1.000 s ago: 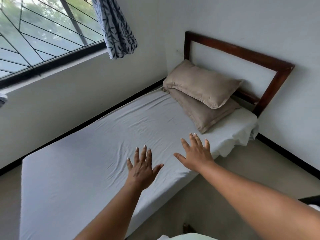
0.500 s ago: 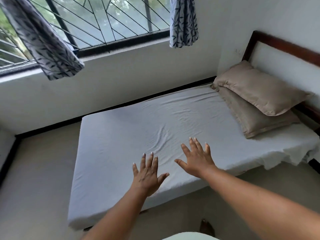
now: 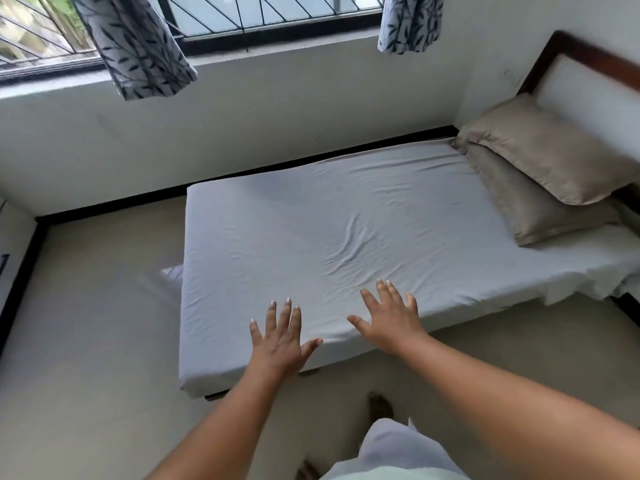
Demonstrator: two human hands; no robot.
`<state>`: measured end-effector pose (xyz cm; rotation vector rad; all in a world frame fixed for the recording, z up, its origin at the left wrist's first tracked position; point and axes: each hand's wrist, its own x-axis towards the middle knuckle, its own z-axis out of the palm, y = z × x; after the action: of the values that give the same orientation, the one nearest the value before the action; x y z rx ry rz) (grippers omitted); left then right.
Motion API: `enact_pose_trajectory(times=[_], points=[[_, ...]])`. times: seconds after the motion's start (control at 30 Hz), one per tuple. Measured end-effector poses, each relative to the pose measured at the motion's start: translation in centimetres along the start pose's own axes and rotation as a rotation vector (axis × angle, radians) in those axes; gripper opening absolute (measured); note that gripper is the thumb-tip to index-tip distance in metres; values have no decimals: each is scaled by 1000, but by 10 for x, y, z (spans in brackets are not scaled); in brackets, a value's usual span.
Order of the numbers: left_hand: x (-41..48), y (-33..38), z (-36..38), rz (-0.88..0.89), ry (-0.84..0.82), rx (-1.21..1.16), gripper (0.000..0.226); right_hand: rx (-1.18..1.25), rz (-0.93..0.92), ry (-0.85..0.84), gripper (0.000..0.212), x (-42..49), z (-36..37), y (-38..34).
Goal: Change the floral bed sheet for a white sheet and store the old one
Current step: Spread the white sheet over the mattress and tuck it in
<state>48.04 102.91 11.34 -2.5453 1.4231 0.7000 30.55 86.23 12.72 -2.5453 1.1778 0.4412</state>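
Note:
A white sheet (image 3: 346, 216) covers the low mattress, with small wrinkles near its middle and a loose ruffled corner at the right front. My left hand (image 3: 278, 336) is spread flat, palm down, over the near edge of the sheet. My right hand (image 3: 389, 315) is spread the same way a little to the right, over the same edge. Neither hand holds anything. No floral sheet is in view.
Two tan pillows (image 3: 540, 168) are stacked at the head end against a dark wooden headboard (image 3: 568, 46). The bed stands along the wall under a barred window (image 3: 242, 15) with leaf-print curtains (image 3: 138, 46). Pale floor (image 3: 86, 323) lies left and in front. My feet show below.
The view has swung left, so the foot of the bed and the floor beside it now show. Both hands stay spread and have shifted toward the near edge of the sheet.

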Motion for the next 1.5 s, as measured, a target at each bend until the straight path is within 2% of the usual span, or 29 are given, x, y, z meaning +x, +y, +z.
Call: enact_pose_trajectory(times=[0.13, 0.33, 0.43, 0.53, 0.63, 0.7, 0.9, 1.0, 1.23, 1.3, 1.4, 1.5], points=[[15, 20, 3, -19, -72, -153, 89, 109, 135, -31, 74, 4, -3, 26], [59, 45, 24, -110, -153, -283, 75, 506, 359, -136, 48, 29, 15, 65], [89, 59, 43, -215, -205, -412, 65, 565, 391, -155, 46, 58, 29, 86], [118, 74, 66, -222, -222, -388, 53, 581, 421, -205, 45, 93, 53, 107], [153, 91, 97, -174, -213, -381, 47, 492, 369, -248, 28, 136, 90, 124], [168, 99, 113, -171, -203, -380, 45, 382, 271, -251, 19, 152, 109, 127], [230, 100, 193, -123, -194, -196, 28, 94, 2, -289, 21, 207, 193, 140], [246, 88, 222, -109, -171, -82, 18, -54, -88, -231, 10, 228, 220, 145], [269, 69, 251, -30, -80, -9, 23, -173, -194, -204, 11, 259, 241, 156], [271, 65, 249, 5, -91, -2, 18, -198, -212, -232, 10, 259, 241, 158], [270, 64, 246, 40, -128, 3, 15, -223, -227, -285, 23, 255, 239, 162], [268, 63, 243, 58, -183, 22, 15, -233, -243, -341, 26, 251, 234, 164]])
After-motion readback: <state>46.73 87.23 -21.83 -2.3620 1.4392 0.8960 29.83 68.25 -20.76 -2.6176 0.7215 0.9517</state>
